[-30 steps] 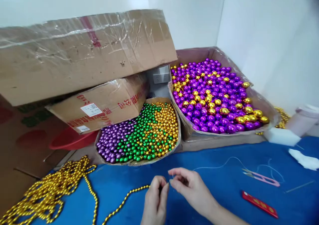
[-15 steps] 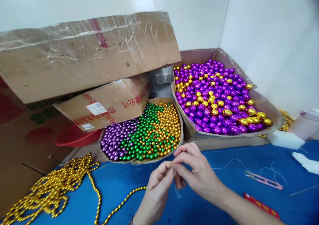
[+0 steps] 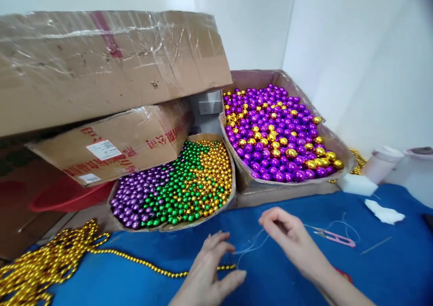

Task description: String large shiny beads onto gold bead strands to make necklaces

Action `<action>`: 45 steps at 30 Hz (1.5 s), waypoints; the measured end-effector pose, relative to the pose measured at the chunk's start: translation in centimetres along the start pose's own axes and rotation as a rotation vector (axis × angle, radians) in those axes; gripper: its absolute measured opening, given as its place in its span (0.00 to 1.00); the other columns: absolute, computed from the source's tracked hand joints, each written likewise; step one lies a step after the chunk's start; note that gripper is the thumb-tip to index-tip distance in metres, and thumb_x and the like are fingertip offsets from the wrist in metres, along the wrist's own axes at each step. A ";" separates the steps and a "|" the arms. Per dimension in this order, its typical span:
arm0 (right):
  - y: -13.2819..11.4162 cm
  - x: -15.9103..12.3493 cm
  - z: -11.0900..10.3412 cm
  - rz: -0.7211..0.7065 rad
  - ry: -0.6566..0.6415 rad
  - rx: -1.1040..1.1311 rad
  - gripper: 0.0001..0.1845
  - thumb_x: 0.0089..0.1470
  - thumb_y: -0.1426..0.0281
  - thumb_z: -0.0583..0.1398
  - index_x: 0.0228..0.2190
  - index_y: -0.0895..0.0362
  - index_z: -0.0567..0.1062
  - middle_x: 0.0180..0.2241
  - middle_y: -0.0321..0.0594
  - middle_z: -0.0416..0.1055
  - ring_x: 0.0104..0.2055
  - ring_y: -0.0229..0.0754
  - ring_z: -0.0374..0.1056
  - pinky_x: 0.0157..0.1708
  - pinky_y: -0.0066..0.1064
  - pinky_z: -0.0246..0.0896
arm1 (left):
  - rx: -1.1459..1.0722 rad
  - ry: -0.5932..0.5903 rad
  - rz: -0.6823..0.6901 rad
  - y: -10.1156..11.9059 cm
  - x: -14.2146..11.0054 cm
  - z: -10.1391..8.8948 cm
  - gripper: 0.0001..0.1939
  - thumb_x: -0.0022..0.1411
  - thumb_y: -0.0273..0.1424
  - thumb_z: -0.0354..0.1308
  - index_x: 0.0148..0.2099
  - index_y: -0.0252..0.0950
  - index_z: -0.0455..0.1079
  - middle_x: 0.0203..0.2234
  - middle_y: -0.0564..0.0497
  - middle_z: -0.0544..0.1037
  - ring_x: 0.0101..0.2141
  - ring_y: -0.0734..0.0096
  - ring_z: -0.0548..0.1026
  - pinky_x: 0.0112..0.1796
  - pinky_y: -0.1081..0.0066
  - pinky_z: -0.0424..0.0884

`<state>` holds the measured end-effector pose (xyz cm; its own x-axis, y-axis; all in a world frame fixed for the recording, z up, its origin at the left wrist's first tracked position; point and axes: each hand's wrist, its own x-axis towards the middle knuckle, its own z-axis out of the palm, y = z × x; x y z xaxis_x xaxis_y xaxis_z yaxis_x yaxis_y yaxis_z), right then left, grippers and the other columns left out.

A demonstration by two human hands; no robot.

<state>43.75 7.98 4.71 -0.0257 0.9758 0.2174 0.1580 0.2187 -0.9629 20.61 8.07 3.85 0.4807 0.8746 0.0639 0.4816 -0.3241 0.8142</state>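
My left hand (image 3: 211,270) rests low on the blue cloth (image 3: 291,274), fingers spread, touching the end of a gold bead strand (image 3: 152,266) and a thin clear thread (image 3: 248,247). My right hand (image 3: 292,238) hovers to the right of it, fingers curled and pinching the same thread, which runs between both hands. The strand trails left into a pile of gold bead chains (image 3: 43,265).
A shallow box (image 3: 233,193) holds small purple, green and gold beads; a bigger box (image 3: 287,191) behind it holds larger purple and gold balls. Stacked cartons (image 3: 101,62) lean at the left. Pink snips (image 3: 333,237), a needle (image 3: 376,245), tissue (image 3: 384,213) and cups (image 3: 382,164) lie at the right.
My hands have dropped from in front of the small-bead box and moved apart, with the thread now stretched between them. The gold strand lies straighter, and the view has shifted right.
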 end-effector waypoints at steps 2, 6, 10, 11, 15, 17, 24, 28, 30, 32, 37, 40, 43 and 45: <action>-0.6 -0.3 1.1 -0.081 -0.099 -0.144 0.09 0.57 0.64 0.59 0.27 0.54 0.74 0.35 0.38 0.71 0.42 0.43 0.64 0.44 0.35 0.57 | -0.098 0.050 0.042 0.4 0.4 1.0 0.24 0.58 0.42 0.58 0.56 0.44 0.66 0.58 0.42 0.67 0.59 0.49 0.59 0.58 0.46 0.45; -1.5 -0.2 2.3 -0.173 -0.094 -0.317 0.10 0.58 0.64 0.56 0.29 0.52 0.76 0.40 0.40 0.69 0.47 0.44 0.61 0.46 0.37 0.57 | -0.751 0.075 -0.049 2.5 1.9 3.4 0.21 0.66 0.44 0.44 0.54 0.39 0.66 0.41 0.45 0.76 0.42 0.61 0.73 0.49 0.57 0.64; -0.5 0.1 1.9 -0.097 -0.027 -0.201 0.11 0.58 0.62 0.57 0.28 0.54 0.74 0.38 0.39 0.70 0.45 0.43 0.64 0.46 0.35 0.57 | -0.972 0.079 -0.208 1.9 2.5 4.8 0.14 0.62 0.41 0.55 0.35 0.34 0.69 0.17 0.58 0.64 0.19 0.78 0.61 0.27 0.74 0.65; 0.1 0.1 1.8 -0.076 -0.012 -0.174 0.12 0.58 0.62 0.57 0.27 0.54 0.73 0.36 0.39 0.70 0.43 0.42 0.65 0.45 0.34 0.58 | -0.929 0.092 -0.237 1.3 2.3 4.9 0.14 0.60 0.41 0.57 0.33 0.34 0.68 0.17 0.59 0.62 0.18 0.80 0.58 0.24 0.76 0.61; 3.0 0.0 1.3 0.010 0.018 -0.155 0.16 0.59 0.59 0.55 0.26 0.56 0.70 0.29 0.36 0.70 0.32 0.38 0.66 0.34 0.28 0.62 | -0.693 0.123 -0.299 -1.1 1.2 4.4 0.18 0.56 0.45 0.59 0.29 0.34 0.67 0.15 0.60 0.60 0.17 0.79 0.54 0.19 0.77 0.51; 4.1 -0.3 1.0 0.047 0.029 -0.180 0.16 0.60 0.59 0.54 0.30 0.57 0.72 0.27 0.35 0.71 0.28 0.36 0.66 0.28 0.27 0.62 | -0.533 0.175 -0.277 -1.5 0.7 4.1 0.18 0.57 0.44 0.58 0.26 0.34 0.66 0.16 0.59 0.60 0.19 0.78 0.56 0.21 0.76 0.53; 2.9 -2.7 1.4 -0.245 -0.098 -0.463 0.21 0.60 0.71 0.53 0.55 0.49 0.65 0.53 0.40 0.68 0.53 0.43 0.65 0.53 0.33 0.57 | -0.300 0.165 -0.250 -1.3 0.2 3.7 0.17 0.61 0.41 0.53 0.25 0.35 0.63 0.17 0.57 0.60 0.22 0.74 0.58 0.23 0.75 0.55; 2.7 -3.4 3.8 -0.198 -0.365 -0.464 0.25 0.61 0.71 0.50 0.59 0.51 0.60 0.52 0.44 0.69 0.48 0.44 0.70 0.45 0.33 0.64 | -0.284 0.160 -0.200 -0.7 0.2 3.5 0.16 0.62 0.40 0.52 0.27 0.35 0.65 0.19 0.56 0.62 0.23 0.73 0.59 0.24 0.75 0.57; 3.0 -3.3 4.4 0.011 -0.323 -0.256 0.18 0.62 0.66 0.49 0.51 0.53 0.68 0.35 0.39 0.74 0.32 0.39 0.71 0.34 0.29 0.63 | -0.263 0.159 -0.191 -0.4 0.0 3.1 0.16 0.62 0.40 0.52 0.27 0.35 0.66 0.19 0.56 0.63 0.22 0.73 0.60 0.24 0.75 0.58; 3.1 -3.2 4.6 0.190 -0.265 -0.014 0.13 0.62 0.61 0.52 0.39 0.53 0.73 0.25 0.32 0.68 0.26 0.34 0.63 0.29 0.26 0.56 | -0.226 0.164 -0.184 -0.2 -0.3 2.8 0.15 0.63 0.39 0.52 0.28 0.35 0.68 0.18 0.55 0.65 0.22 0.73 0.62 0.24 0.75 0.58; 2.4 -3.4 4.7 0.449 -0.304 0.346 0.16 0.57 0.55 0.54 0.31 0.56 0.69 0.18 0.25 0.50 0.18 0.30 0.44 0.18 0.24 0.40 | -0.192 0.225 -0.132 -0.9 -0.4 3.0 0.14 0.62 0.39 0.54 0.31 0.35 0.71 0.21 0.53 0.69 0.24 0.72 0.65 0.25 0.75 0.61; 2.3 -3.5 5.3 0.537 -0.288 0.521 0.15 0.57 0.55 0.52 0.34 0.54 0.65 0.17 0.22 0.43 0.17 0.30 0.38 0.16 0.24 0.36 | -0.337 0.350 -0.180 -1.6 -0.3 4.0 0.13 0.59 0.40 0.57 0.30 0.35 0.70 0.20 0.54 0.69 0.22 0.73 0.64 0.24 0.76 0.61; 2.5 -3.5 6.1 0.512 -0.229 0.600 0.16 0.57 0.55 0.52 0.39 0.54 0.65 0.16 0.22 0.44 0.17 0.30 0.40 0.17 0.24 0.38 | -0.385 0.419 -0.186 -1.9 -0.4 5.0 0.14 0.58 0.41 0.58 0.28 0.35 0.70 0.19 0.55 0.68 0.22 0.73 0.63 0.24 0.76 0.60; 2.7 -3.5 6.4 0.374 -0.213 0.408 0.16 0.59 0.57 0.51 0.41 0.54 0.67 0.16 0.24 0.51 0.17 0.32 0.48 0.18 0.24 0.45 | -0.408 0.415 -0.162 -1.8 -0.5 5.5 0.14 0.57 0.40 0.59 0.28 0.35 0.73 0.21 0.53 0.70 0.24 0.73 0.65 0.26 0.75 0.61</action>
<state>37.91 5.23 0.35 -0.2460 0.9584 -0.1445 -0.1967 -0.1953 -0.9608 23.51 6.24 -0.79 0.0589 0.9955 0.0738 0.1655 -0.0826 0.9827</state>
